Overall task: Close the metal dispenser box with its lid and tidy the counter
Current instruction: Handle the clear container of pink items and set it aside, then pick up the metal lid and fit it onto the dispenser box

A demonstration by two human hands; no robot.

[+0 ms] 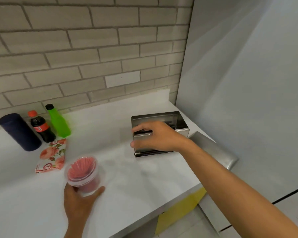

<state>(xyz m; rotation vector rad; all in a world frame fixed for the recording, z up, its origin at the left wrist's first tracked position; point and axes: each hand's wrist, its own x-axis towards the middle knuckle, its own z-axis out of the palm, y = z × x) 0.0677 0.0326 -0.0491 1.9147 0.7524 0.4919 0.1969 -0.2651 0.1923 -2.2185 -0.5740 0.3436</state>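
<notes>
The open metal dispenser box (163,118) stands on the white counter (136,177) near the right wall. My right hand (155,137) lies over the box's near left corner, fingers curled over its top rim and thumb against its front face. The flat metal lid (213,148) rests on the counter just right of the box, partly over the edge. My left hand (81,201) grips a clear plastic tub of pink straws (83,172) from below at the counter's front.
At the back left stand a dark blue cylinder (19,132), a cola bottle (41,127) and a green bottle (58,121). A floral napkin packet (52,156) lies in front of them. A brick wall runs behind; a grey wall closes the right side.
</notes>
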